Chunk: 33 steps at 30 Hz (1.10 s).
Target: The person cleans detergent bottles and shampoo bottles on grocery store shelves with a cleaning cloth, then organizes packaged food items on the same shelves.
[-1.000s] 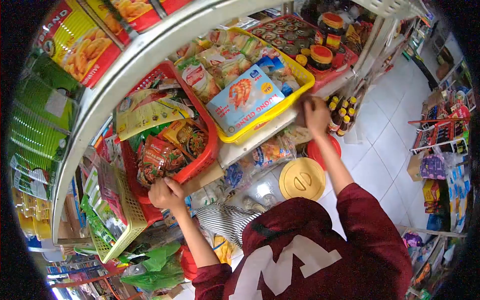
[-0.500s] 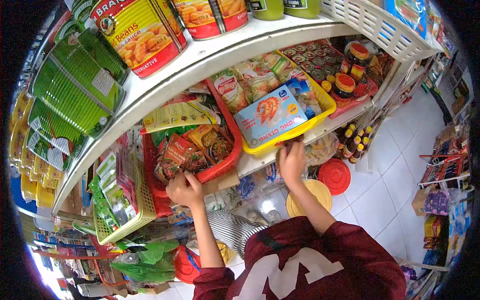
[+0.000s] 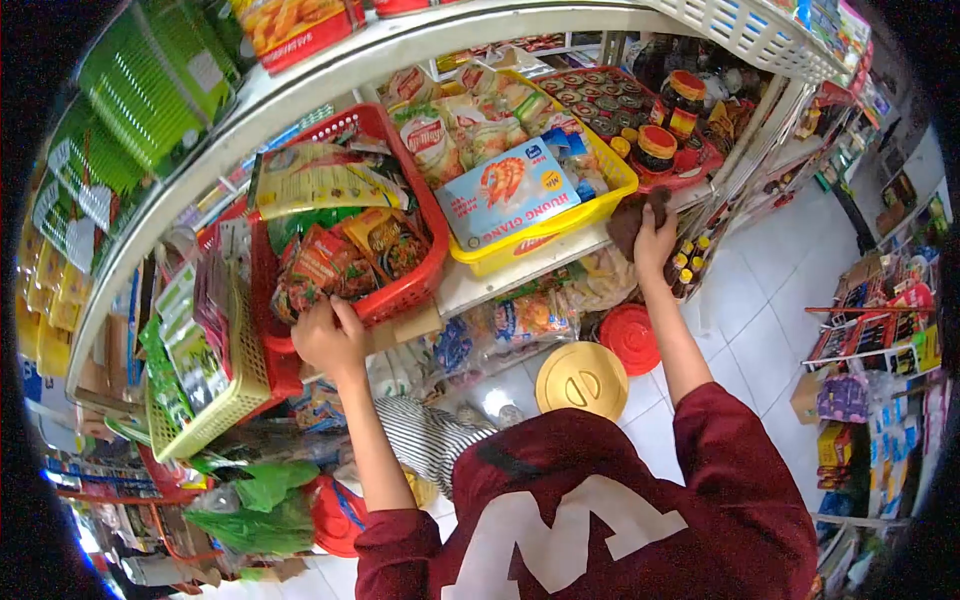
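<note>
My left hand [image 3: 330,342] is closed over the front rim of the red plastic basket [image 3: 432,262], which holds seasoning packets [image 3: 325,262] and a yellowish packet [image 3: 325,187]. Out to the right, my right hand [image 3: 655,243] grips a dark brown cloth [image 3: 627,222] against the front edge of the white shelf [image 3: 530,258]. Between my hands stands a yellow basket [image 3: 625,180] with a blue shrimp-chip box [image 3: 510,193] and several clear food bags [image 3: 430,140]. Right of it, a red tray [image 3: 705,160] bears dark jars [image 3: 657,148] and small cans [image 3: 590,97].
A pale green basket [image 3: 255,345] of packets sits left of the red one. The upper shelf's curved edge [image 3: 200,165], with tins on it, hangs above. Below are a gold lid [image 3: 582,383], a red lid [image 3: 630,338] and bottles [image 3: 690,262]. White floor tiles [image 3: 770,340] lie to the right.
My right hand has moved right along the shelf edge, and the brown cloth now shows plainly in it. My left hand stays at the red basket's rim. The whole view has shifted.
</note>
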### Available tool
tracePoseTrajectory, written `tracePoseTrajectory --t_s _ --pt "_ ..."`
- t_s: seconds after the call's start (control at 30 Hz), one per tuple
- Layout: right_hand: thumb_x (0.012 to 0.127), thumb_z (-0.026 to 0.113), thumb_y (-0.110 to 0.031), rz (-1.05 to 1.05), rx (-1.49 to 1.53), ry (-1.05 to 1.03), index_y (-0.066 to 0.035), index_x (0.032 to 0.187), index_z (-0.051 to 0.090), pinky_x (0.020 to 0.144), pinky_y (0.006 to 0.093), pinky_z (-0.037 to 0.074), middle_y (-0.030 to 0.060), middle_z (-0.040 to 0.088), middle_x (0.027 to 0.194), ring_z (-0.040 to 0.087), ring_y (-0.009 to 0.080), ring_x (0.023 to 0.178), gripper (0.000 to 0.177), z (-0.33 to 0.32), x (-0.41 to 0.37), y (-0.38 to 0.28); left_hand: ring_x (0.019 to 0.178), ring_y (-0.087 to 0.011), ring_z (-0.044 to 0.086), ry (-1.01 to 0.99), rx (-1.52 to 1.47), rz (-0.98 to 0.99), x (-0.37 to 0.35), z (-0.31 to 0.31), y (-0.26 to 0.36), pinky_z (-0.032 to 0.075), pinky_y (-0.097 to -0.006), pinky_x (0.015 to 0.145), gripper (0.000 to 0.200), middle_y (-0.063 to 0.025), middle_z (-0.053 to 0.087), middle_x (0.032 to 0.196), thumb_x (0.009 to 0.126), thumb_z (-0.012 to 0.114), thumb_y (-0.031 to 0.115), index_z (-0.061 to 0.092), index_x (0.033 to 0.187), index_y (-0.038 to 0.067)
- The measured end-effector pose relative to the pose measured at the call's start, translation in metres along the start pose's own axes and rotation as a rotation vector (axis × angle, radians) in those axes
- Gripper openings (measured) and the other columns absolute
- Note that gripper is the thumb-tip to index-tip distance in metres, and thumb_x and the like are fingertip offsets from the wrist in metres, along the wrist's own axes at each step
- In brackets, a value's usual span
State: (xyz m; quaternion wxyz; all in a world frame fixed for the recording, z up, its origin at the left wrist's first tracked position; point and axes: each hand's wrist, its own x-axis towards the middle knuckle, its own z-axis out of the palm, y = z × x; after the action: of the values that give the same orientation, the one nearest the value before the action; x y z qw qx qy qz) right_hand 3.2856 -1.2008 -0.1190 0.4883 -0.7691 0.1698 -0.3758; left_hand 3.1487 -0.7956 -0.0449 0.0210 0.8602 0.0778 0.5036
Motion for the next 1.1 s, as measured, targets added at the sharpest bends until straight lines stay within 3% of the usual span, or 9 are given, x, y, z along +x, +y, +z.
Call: tracePoseTrajectory --t_s 0.23,0.3,0.4,0.43,0.77,0.87,0.9,0.93,1.1 --pt "0.087 0.046 -0.027 -0.073 0.272 -0.189 0.003 0.118 0.041 0.091 0.0387 0.034 0.0232 0.049 0.114 0.046 0.0362 0.106 0.043 0.049 -0.131 -0.095 0.057 -0.0283 0.050 -0.042 -0.010 -0.101 0.005 -0.006 0.008 0.035 -0.0381 0.055 0.021 -0.0113 0.053 0.057 0.074 0.053 0.017 0.053 0.056 0.005" --pt "0.086 0.048 -0.026 -0.038 0.168 -0.535 0.002 0.108 0.049 0.085 0.0408 0.038 0.0232 0.055 0.101 0.051 0.0368 0.096 0.035 0.046 -0.177 -0.116 0.058 -0.0282 0.051 -0.051 -0.006 -0.091 0.004 -0.006 0.006 0.035 -0.0381 0.055 0.021 -0.0115 0.053 0.058 0.074 0.053 0.017 0.052 0.057 0.005" --pt "0.079 0.057 -0.018 -0.438 0.108 -0.592 0.002 0.092 0.058 0.077 0.0373 0.042 0.0208 0.058 0.090 0.055 0.0332 0.087 0.024 0.067 -0.201 -0.097 0.059 -0.0281 0.051 -0.077 -0.017 -0.056 0.011 -0.006 0.006 0.035 -0.0380 0.055 0.020 -0.0116 0.053 0.059 0.074 0.053 0.017 0.052 0.058 0.005" --pt "0.077 0.058 -0.018 -0.268 0.178 -0.650 0.001 0.088 0.060 0.074 0.0363 0.043 0.0194 0.059 0.088 0.056 0.0330 0.084 0.022 0.053 -0.176 -0.097 0.059 -0.0281 0.051 -0.122 -0.023 -0.034 0.004 -0.011 0.002 0.035 -0.0380 0.055 0.019 -0.0116 0.053 0.060 0.074 0.053 0.016 0.052 0.059 0.005" --pt "0.080 0.049 -0.014 -0.048 -0.017 0.138 0.007 0.093 0.053 0.079 0.0392 0.040 0.0222 0.057 0.095 0.054 0.0346 0.087 0.025 0.014 -0.008 0.003 0.057 -0.0253 0.053 -0.104 0.085 0.049 0.005 -0.002 -0.001 0.036 -0.0368 0.051 0.019 -0.0084 0.057 0.062 0.075 0.050 0.019 0.058 0.062 0.007" --pt "0.083 0.052 -0.022 0.112 0.090 -0.005 0.006 0.097 0.054 0.076 0.0356 0.042 0.0188 0.060 0.088 0.056 0.0275 0.081 0.031 0.046 -0.034 -0.001 0.057 -0.0247 0.053 -0.090 0.102 0.046 0.004 0.001 -0.004 0.035 -0.0363 0.050 0.020 -0.0077 0.058 0.063 0.075 0.050 0.019 0.058 0.062 0.007" --pt "0.084 0.049 -0.020 0.278 -0.150 -0.107 0.008 0.099 0.052 0.078 0.0353 0.040 0.0193 0.059 0.093 0.055 0.0256 0.084 0.032 0.024 -0.076 -0.109 0.057 -0.0247 0.053 -0.070 0.094 0.051 0.004 0.003 -0.004 0.035 -0.0362 0.050 0.020 -0.0076 0.058 0.062 0.075 0.049 0.019 0.058 0.062 0.007" --pt "0.085 0.046 -0.017 0.038 0.218 0.041 0.006 0.102 0.051 0.081 0.0346 0.039 0.0181 0.058 0.098 0.054 0.0244 0.090 0.029 0.066 -0.102 -0.058 0.057 -0.0246 0.053 -0.052 0.083 0.056 0.003 0.003 -0.003 0.035 -0.0361 0.049 0.020 -0.0074 0.057 0.062 0.075 0.049 0.019 0.058 0.061 0.007" --pt "0.081 0.055 -0.017 -0.173 0.214 -0.273 0.001 0.093 0.053 0.075 0.0401 0.041 0.0180 0.056 0.093 0.053 0.0363 0.086 0.022 0.064 -0.177 -0.089 0.057 -0.0252 0.051 -0.079 0.097 0.079 0.000 0.001 -0.007 0.036 -0.0369 0.051 0.021 -0.0071 0.056 0.061 0.076 0.049 0.020 0.058 0.063 0.006"
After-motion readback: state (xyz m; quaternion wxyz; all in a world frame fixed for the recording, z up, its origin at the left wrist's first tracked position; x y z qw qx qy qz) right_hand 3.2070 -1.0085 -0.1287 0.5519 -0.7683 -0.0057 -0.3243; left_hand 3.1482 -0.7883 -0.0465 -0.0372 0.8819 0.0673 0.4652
